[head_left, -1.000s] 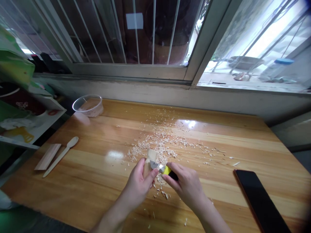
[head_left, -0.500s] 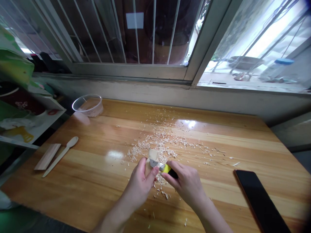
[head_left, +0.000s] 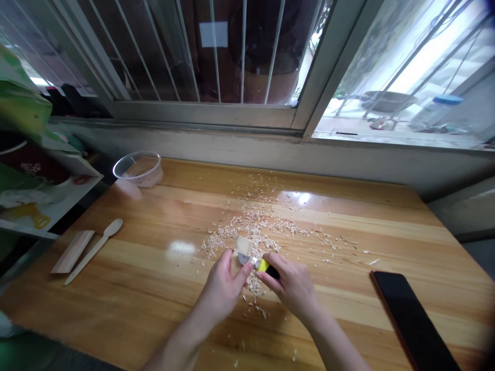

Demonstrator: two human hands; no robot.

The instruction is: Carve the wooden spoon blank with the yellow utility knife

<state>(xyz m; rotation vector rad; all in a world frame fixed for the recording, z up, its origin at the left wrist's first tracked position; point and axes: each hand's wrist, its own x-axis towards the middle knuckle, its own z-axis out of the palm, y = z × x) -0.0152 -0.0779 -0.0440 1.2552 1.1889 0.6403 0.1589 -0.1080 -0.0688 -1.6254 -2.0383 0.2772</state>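
Observation:
My left hand (head_left: 222, 288) is closed around a small pale piece of wood (head_left: 242, 246), whose top pokes out above my fingers. My right hand (head_left: 292, 287) grips a knife with a yellow and black handle (head_left: 264, 266); its short blade rests against the wood just beside my left thumb. Both hands meet low over the middle of the wooden table (head_left: 386, 226). Pale wood shavings (head_left: 251, 226) lie scattered behind and under the hands.
A wooden spoon (head_left: 95, 249) and a flat wood blank (head_left: 72, 251) lie at the left. A clear plastic bowl (head_left: 137, 168) stands at the back left. A black phone (head_left: 413, 319) lies at the right front. A barred window runs behind the table, with a cluttered shelf to the left.
Both hands have shifted slightly away from me with the wood and knife; the blade stays on the wood. Nothing else on the table moved.

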